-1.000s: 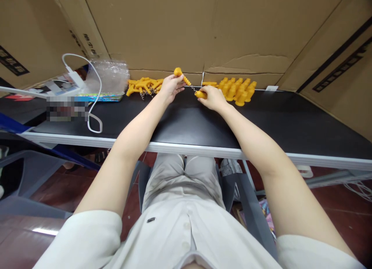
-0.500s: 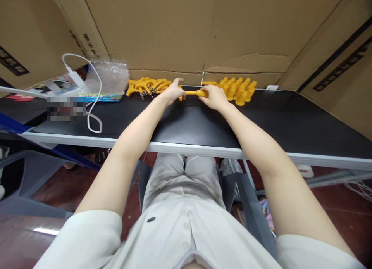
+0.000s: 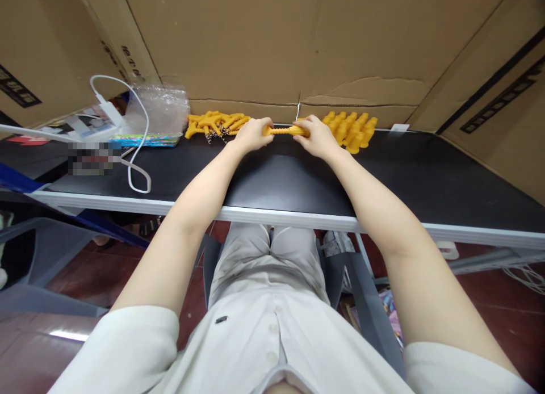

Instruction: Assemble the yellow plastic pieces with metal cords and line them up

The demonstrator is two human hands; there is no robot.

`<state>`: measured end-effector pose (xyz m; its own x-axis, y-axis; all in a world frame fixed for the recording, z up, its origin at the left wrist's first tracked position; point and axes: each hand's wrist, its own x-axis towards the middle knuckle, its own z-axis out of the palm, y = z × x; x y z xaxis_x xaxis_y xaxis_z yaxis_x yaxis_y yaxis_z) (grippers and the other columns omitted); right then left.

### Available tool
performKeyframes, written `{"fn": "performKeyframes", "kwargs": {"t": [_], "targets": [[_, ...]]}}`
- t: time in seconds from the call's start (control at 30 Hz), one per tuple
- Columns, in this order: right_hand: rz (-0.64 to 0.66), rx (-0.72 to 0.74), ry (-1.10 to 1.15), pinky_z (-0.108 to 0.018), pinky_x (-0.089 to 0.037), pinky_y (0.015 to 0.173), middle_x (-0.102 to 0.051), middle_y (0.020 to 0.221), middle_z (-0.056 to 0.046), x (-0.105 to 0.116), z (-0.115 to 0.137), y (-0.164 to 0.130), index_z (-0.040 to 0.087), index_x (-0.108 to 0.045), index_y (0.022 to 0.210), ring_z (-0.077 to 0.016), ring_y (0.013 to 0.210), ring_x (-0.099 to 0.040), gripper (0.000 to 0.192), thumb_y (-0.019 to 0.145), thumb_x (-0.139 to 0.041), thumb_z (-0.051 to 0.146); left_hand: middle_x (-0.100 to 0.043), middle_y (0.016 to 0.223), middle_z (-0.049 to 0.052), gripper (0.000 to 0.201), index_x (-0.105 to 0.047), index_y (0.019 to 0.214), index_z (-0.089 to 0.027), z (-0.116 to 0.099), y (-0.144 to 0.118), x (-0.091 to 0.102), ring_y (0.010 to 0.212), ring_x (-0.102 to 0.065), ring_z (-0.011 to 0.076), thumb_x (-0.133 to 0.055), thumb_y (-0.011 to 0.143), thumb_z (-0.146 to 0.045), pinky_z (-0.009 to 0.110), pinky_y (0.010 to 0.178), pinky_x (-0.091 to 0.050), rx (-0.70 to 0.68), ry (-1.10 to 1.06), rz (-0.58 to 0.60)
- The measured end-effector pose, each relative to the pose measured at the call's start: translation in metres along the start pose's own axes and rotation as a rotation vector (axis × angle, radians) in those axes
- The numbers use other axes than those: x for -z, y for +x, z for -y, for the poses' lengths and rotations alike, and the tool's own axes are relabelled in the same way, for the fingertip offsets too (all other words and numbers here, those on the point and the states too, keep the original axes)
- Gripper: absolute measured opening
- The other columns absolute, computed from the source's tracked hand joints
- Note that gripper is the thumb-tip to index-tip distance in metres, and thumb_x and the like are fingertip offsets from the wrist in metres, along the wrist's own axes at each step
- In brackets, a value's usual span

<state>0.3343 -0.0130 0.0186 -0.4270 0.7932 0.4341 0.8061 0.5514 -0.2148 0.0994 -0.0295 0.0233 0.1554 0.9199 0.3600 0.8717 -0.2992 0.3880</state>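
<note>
A slim orange-yellow plastic piece (image 3: 280,130) with a ribbed middle lies level between my hands, above the black tabletop. My left hand (image 3: 254,134) is closed round its left end, which the fingers mostly hide. The thicker right end is pinched in my right hand (image 3: 317,135). Just left of my left hand is a pile of orange-yellow branched pieces (image 3: 213,123) with small metal chains (image 3: 216,135). Several upright orange-yellow pieces with flared bottoms (image 3: 351,131) stand in rows close to my right hand.
Cardboard (image 3: 255,47) walls off the back and sides of the black table (image 3: 289,178). At the left lie clear plastic wrap (image 3: 159,107), a white cable (image 3: 147,118) and a colourful flat packet (image 3: 166,141). A small white piece (image 3: 400,128) is at the back right.
My left hand has closed from spread fingers round the piece's left end, hiding the crosspiece seen before. Both hands have risen slightly, and the right fingers have shifted on the thicker end.
</note>
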Motion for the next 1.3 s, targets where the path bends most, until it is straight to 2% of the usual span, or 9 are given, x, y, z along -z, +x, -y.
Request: {"fn": "performKeyframes", "kwargs": {"t": [0.17,0.3,0.43,0.53,0.73,0.87,1.0,1.1,1.3], "targets": [[0.023,-0.014,0.112,-0.054,-0.052,0.118,-0.066,0.145,-0.020,0.003,0.001,0.002,0.019,-0.071,0.148,-0.0361,0.134,-0.066,0.057,0.096,-0.077,0.043,-0.079,0.116,0.008,0.041,-0.077,0.122,-0.026,0.003,0.000,0.003,0.125,-0.069,0.0336,-0.073,0.082,-0.018,0.044,0.115,-0.051,0.030,-0.041,0.006],[0.018,-0.110,0.269,-0.046,-0.059,0.107,-0.068,0.145,-0.018,0.000,-0.005,0.007,0.016,-0.068,0.146,-0.0286,0.116,-0.073,0.062,0.088,-0.086,0.030,-0.079,0.119,0.009,0.043,-0.076,0.123,-0.025,0.004,-0.002,0.006,0.126,-0.069,0.0337,-0.072,0.081,-0.016,0.045,0.115,-0.050,0.048,-0.016,0.003],[-0.028,-0.207,0.526,-0.039,-0.063,0.100,-0.077,0.123,-0.011,0.001,-0.012,0.009,0.018,-0.072,0.122,-0.0223,0.101,-0.077,0.042,0.085,-0.092,0.022,-0.078,0.120,0.010,0.043,-0.074,0.125,-0.023,0.005,-0.002,0.007,0.124,-0.070,0.0337,-0.069,0.083,-0.015,0.045,0.114,-0.051,0.037,-0.009,-0.009],[0.009,-0.275,0.742,-0.033,-0.065,0.091,-0.078,0.096,-0.008,0.004,-0.013,0.007,0.019,-0.069,0.098,-0.0182,0.084,-0.078,0.023,0.098,-0.086,0.035,-0.078,0.111,0.007,0.042,-0.073,0.123,-0.024,0.006,-0.001,0.004,0.118,-0.072,0.0314,-0.069,0.083,-0.015,0.044,0.111,-0.052,0.001,-0.003,-0.033],[0.111,-0.467,0.832,-0.027,-0.060,0.064,-0.072,0.071,-0.008,0.007,-0.008,0.006,0.018,-0.066,0.088,-0.0180,0.061,-0.073,0.054,0.103,-0.068,0.070,-0.076,0.102,0.005,0.037,-0.073,0.118,-0.024,0.011,0.004,-0.004,0.108,-0.073,0.0294,-0.069,0.082,-0.017,0.042,0.104,-0.054,-0.051,0.007,-0.051],[0.143,-0.453,0.874,-0.021,-0.055,0.057,-0.079,0.086,-0.006,0.013,-0.011,0.005,0.018,-0.068,0.108,-0.0136,0.062,-0.073,0.031,0.104,-0.080,0.047,-0.074,0.100,0.006,0.035,-0.073,0.117,-0.022,0.013,0.006,-0.006,0.103,-0.072,0.0281,-0.069,0.083,-0.016,0.040,0.099,-0.055,-0.042,0.024,-0.061],[0.133,-0.396,0.891,-0.018,-0.054,0.059,-0.080,0.090,-0.001,0.018,-0.014,0.001,0.019,-0.066,0.115,-0.0096,0.063,-0.072,0.033,0.094,-0.091,0.020,-0.074,0.100,0.006,0.036,-0.073,0.118,-0.021,0.014,0.007,-0.006,0.103,-0.071,0.0278,-0.070,0.083,-0.015,0.040,0.099,-0.055,-0.036,0.017,-0.060],[0.154,-0.400,0.891,-0.018,-0.053,0.058,-0.079,0.083,-0.006,0.016,-0.015,0.001,0.016,-0.067,0.104,-0.0097,0.060,-0.070,0.025,0.104,-0.082,0.036,-0.074,0.100,0.006,0.036,-0.073,0.118,-0.022,0.015,0.007,-0.007,0.103,-0.071,0.0280,-0.070,0.083,-0.015,0.041,0.102,-0.054,-0.053,0.001,-0.063],[0.198,-0.472,0.890,-0.021,-0.049,0.047,-0.071,0.066,-0.006,0.008,-0.014,0.006,0.017,-0.069,0.100,-0.0120,0.047,-0.063,0.058,0.106,-0.060,0.074,-0.073,0.099,0.006,0.037,-0.073,0.119,-0.022,0.014,0.009,-0.010,0.101,-0.070,0.0274,-0.070,0.083,-0.016,0.041,0.100,-0.054,-0.055,-0.004,-0.064]]}}
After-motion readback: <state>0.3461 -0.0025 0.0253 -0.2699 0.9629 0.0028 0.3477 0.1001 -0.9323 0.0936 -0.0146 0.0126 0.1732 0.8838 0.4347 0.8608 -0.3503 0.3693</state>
